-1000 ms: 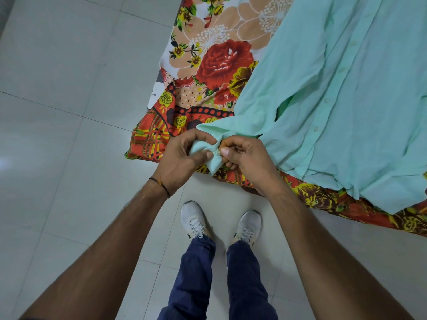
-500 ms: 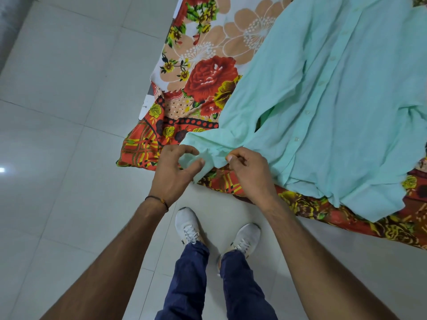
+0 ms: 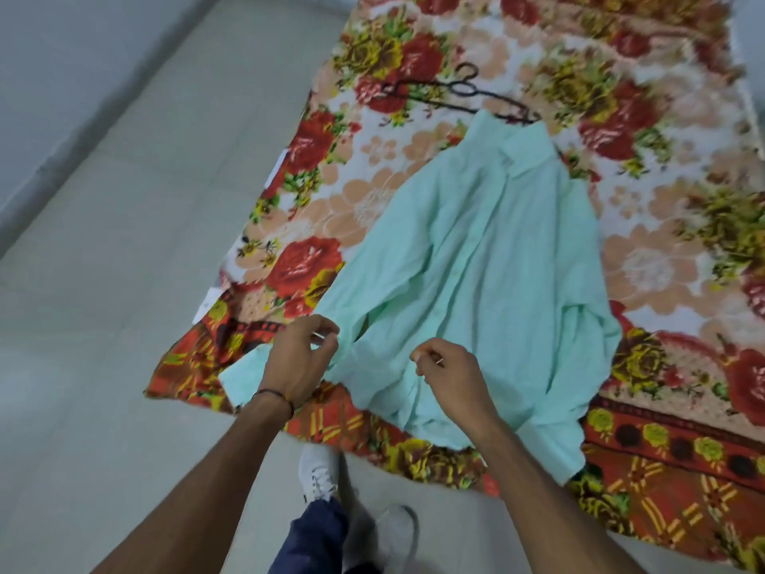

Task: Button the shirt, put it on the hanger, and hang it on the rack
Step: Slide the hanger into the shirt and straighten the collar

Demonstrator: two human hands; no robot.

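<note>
A mint-green shirt (image 3: 488, 263) lies spread front-up on a floral blanket (image 3: 364, 188), collar pointing away from me. Its left sleeve runs toward me and ends in a cuff (image 3: 240, 377) by the blanket's near edge. A black hanger (image 3: 451, 93) lies flat on the blanket just beyond the collar, partly tucked under it. My left hand (image 3: 300, 360) hovers over the left sleeve, fingers loosely curled, holding nothing. My right hand (image 3: 449, 368) hovers over the shirt's lower front, loosely curled too and holding nothing.
The blanket covers a bed whose near edge drapes in front of my white shoes (image 3: 318, 470). Pale tiled floor (image 3: 103, 283) stretches to the left, up to a grey wall (image 3: 62, 76). No rack is in view.
Both hands have let go of the sleeve cuff they were pinching, and the cuff now lies flat. My view has lifted and pulled back, bringing the whole shirt and the hanger into sight.
</note>
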